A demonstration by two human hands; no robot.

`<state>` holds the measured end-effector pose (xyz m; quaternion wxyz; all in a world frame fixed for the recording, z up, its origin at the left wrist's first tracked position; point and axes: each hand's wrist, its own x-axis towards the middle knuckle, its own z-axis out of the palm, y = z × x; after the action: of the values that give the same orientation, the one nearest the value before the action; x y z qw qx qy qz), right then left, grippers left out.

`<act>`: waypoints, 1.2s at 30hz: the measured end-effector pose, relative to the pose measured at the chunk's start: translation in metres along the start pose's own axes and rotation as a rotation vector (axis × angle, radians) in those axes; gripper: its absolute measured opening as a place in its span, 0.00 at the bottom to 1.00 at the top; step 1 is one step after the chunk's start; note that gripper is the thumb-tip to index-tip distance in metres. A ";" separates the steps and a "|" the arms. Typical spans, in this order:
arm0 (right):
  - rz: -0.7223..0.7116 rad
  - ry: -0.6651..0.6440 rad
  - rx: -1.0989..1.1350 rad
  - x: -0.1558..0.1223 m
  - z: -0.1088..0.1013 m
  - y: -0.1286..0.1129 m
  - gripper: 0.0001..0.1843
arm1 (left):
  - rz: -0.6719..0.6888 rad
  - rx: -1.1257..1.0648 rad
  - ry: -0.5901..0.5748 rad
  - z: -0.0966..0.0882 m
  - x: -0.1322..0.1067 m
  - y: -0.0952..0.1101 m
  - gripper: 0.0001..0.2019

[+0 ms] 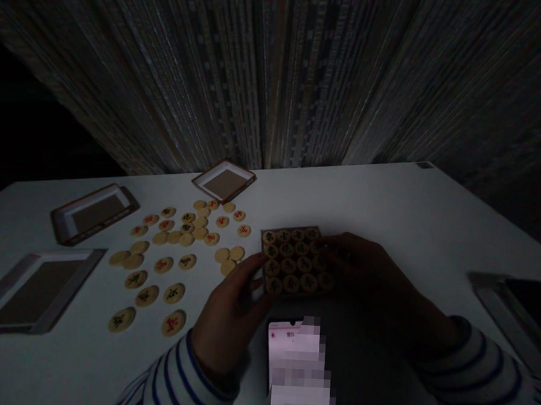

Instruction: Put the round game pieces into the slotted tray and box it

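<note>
Xiangqi pieces (289, 265) packed in rows in a shallow wooden tray (291, 229), both hands clamped on it

Left hand (231, 312) at the near-left edge, right hand (361, 274) on the right side, fingers reaching over the end of the rows. Opposite sides, so probably a grip to stop the pieces sliding. Tray right between the hands, just past a phone (293, 361) with a blurred screen; whether lifted or resting, hard to tell in this light. Over to the left, loose xiangqi pieces (172, 246) spread on a white table (388, 202), beside three shallow framed trays (93, 213).
</note>
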<state>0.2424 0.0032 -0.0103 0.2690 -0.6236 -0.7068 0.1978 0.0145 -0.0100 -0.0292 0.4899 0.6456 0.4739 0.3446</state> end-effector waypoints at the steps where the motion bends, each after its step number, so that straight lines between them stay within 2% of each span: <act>1: 0.005 0.001 -0.009 -0.001 -0.001 -0.002 0.15 | 0.001 0.002 0.000 0.000 0.000 0.000 0.23; 8: -0.009 -0.049 -0.092 -0.006 -0.013 -0.007 0.13 | 0.007 0.000 0.010 0.000 0.000 -0.003 0.23; 18: -0.023 -0.142 -0.067 -0.009 -0.014 -0.007 0.12 | 0.003 0.053 0.015 -0.001 0.000 -0.001 0.24; 36: -0.047 -0.130 -0.073 -0.010 -0.014 -0.006 0.12 | 0.003 0.032 0.043 0.001 0.000 0.002 0.23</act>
<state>0.2473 -0.0082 0.0035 0.2040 -0.6022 -0.7440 0.2056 0.0162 -0.0105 -0.0272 0.4684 0.6466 0.4888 0.3515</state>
